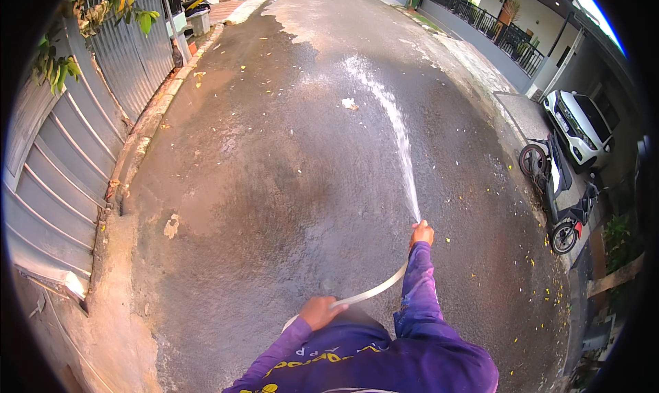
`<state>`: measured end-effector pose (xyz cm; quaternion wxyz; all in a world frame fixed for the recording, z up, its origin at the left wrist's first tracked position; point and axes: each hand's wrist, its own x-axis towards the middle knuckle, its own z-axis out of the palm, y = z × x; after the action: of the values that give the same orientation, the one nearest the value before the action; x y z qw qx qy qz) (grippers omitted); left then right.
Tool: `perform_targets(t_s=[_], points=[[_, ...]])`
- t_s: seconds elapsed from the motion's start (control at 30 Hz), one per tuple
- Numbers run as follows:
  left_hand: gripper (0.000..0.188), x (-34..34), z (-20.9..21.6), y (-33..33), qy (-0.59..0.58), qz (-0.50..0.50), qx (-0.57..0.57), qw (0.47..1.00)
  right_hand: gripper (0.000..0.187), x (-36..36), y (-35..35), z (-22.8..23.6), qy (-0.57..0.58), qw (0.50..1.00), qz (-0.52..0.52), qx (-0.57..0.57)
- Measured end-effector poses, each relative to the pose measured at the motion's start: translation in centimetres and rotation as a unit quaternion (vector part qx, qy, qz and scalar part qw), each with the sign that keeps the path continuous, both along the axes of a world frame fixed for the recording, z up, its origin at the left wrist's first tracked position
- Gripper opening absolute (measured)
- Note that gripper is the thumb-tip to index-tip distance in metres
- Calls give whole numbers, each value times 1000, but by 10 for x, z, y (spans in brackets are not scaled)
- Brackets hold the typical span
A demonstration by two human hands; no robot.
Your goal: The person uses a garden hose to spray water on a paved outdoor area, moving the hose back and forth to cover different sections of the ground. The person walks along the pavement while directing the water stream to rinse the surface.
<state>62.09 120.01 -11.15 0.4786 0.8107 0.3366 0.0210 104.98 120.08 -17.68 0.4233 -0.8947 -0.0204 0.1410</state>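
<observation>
A pale hose (374,291) runs in a curve between my two hands. Stretched out in front, my right hand (422,234) is closed round its outlet end. From there a white stream of water (398,126) arcs forward and slightly left, landing on the wet road (274,180). Close to my body, my left hand (320,313) is closed round the hose farther back. Beyond the left hand the hose passes behind my forearm, where much of it is hidden. A small whitish scrap (349,104) lies on the road just left of the stream.
A metal fence (62,166) and a stone kerb (154,115) line the left side. At the right edge stand a motor scooter (557,187) and a white car (578,129). Yellow leaves (532,262) dot the road there. A grey bin (199,22) stands far left.
</observation>
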Motion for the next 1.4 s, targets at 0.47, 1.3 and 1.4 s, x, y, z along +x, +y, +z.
perform_targets(t_s=[0.47,1.3,1.4], points=[[62,72,2,79,90,-12,-43,995,42,95,86,37,-124,991,29,29],[61,25,20,89,115,126,54,984,40,158,61,-4,68,969,-190,141],[60,30,19,89,105,110,45,987,40,176,49,-23,-32,976,-196,91]])
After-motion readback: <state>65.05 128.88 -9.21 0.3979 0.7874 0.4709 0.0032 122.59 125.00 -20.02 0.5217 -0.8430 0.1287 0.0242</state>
